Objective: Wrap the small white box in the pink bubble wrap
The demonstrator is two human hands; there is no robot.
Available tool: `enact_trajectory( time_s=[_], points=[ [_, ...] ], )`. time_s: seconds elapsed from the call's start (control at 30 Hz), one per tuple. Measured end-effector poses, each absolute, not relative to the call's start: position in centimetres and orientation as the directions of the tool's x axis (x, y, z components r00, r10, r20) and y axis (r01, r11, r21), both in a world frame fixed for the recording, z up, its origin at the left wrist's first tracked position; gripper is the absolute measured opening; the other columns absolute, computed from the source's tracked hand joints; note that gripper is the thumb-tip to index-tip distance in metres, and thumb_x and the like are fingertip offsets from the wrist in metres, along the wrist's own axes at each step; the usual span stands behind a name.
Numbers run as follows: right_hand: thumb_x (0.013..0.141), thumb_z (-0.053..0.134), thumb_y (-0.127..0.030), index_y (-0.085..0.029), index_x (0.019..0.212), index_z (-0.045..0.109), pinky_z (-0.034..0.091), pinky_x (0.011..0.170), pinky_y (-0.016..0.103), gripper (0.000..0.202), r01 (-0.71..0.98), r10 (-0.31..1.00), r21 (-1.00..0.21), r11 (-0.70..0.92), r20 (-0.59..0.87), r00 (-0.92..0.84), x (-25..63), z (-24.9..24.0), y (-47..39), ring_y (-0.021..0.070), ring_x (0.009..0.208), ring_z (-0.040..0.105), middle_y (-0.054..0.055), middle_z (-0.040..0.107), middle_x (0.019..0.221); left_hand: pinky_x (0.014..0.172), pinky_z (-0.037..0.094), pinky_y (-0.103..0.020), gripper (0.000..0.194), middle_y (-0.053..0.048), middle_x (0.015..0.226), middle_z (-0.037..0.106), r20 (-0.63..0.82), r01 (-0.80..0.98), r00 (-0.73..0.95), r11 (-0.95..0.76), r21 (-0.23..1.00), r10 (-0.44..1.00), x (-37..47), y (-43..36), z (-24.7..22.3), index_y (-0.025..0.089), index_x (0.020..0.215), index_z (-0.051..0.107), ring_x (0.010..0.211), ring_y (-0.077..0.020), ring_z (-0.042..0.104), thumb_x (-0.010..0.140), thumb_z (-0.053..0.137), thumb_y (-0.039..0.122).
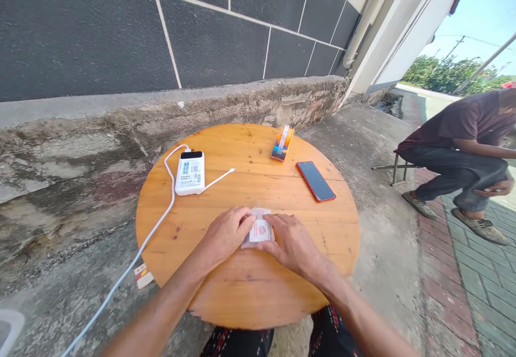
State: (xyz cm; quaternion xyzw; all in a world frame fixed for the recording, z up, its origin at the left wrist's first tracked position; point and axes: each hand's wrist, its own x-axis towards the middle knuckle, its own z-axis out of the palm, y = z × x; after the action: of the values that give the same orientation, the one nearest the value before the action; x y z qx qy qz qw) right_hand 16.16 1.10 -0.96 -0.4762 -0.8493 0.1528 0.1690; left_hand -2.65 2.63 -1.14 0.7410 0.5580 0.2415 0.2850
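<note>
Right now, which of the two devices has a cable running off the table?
The white power bank, on the left side: a long white cable runs from it over the table's edge. The red-edged phone has none.

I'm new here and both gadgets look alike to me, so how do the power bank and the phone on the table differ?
The power bank has a white body with printing, while the phone has a dark face with a red edge. A white cable runs to the power bank; none is seen at the phone. The power bank looks thicker, the phone slimmer. Both lie flat on the round wooden table, out of the hands.
</note>
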Motion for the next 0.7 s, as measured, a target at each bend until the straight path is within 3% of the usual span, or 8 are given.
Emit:
enact_trajectory(
  time_s=[0.13,0.23,0.4,0.53,0.7],
  points=[
    [0.084,0.063,-0.043,-0.017,0.109,0.061,0.04,0.085,0.039,0.036,0.778,0.856,-0.369,0.509,0.116,-0.504,15.7,-0.7,0.8,0.0263,0.094,0.061,0.01,0.068,0.1,0.077,0.044,-0.028,0.022,-0.003,0.101,0.062,0.193,0.645,0.201,-0.278,0.712,0.96,-2.1,0.7,-1.6,0.023,0.105,0.062,0.088,-0.0172,0.059,0.09,0.046,0.03],
    [0.085,0.063,-0.043,-0.017,0.109,0.061,0.04,0.085,0.04,0.036,0.769,0.849,-0.372,0.519,0.126,-0.513,15.7,-0.3,0.3,0.0266,0.094,0.061,0.01,0.068,0.1,0.083,0.046,-0.028,0.022,-0.003,0.107,0.06,0.26,0.607,0.222,-0.341,0.718,0.94,-2.0,-0.6,-2.4,0.024,0.107,0.062,0.095,-0.0175,0.059,0.089,0.051,0.028],
    [0.085,0.062,-0.044,-0.022,0.122,0.057,0.041,0.09,0.039,0.044,0.668,0.828,-0.509,0.542,0.187,-0.529,17.3,0.0,0.9,0.0244,0.104,0.058,0.01,0.062,0.119,0.081,0.049,-0.028,0.02,-0.004,0.102,0.061,0.311,0.569,0.199,-0.368,0.736,0.929,-2.1,-1.1,-3.3,0.023,0.105,0.064,0.091,-0.0169,0.061,0.088,0.055,0.025],
    [0.093,0.05,-0.025,-0.02,0.103,0.066,0.046,0.081,0.031,0.02,0.636,0.887,-0.637,0.435,0.179,-0.426,18.2,-1.3,3.9,0.0175,0.09,0.062,0.006,0.067,0.101,0.081,0.051,-0.028,0.017,-0.004,0.101,0.062,0.317,0.563,0.199,-0.373,0.738,0.927,-2.2,-0.8,-3.4,0.023,0.101,0.065,0.09,-0.0165,0.062,0.087,0.056,0.024],
    [0.089,0.05,-0.013,-0.019,0.093,0.069,0.046,0.075,0.028,0.02,0.616,0.876,-0.652,0.443,0.166,-0.454,17.4,-3.4,6.2,0.0162,0.084,0.061,0.005,0.066,0.09,0.081,0.051,-0.029,0.017,-0.004,0.1,0.062,0.364,0.588,0.202,-0.41,0.697,0.909,-2.2,-0.7,-3.7,0.023,0.1,0.065,0.095,-0.0177,0.061,0.085,0.057,0.022]
  ],
)
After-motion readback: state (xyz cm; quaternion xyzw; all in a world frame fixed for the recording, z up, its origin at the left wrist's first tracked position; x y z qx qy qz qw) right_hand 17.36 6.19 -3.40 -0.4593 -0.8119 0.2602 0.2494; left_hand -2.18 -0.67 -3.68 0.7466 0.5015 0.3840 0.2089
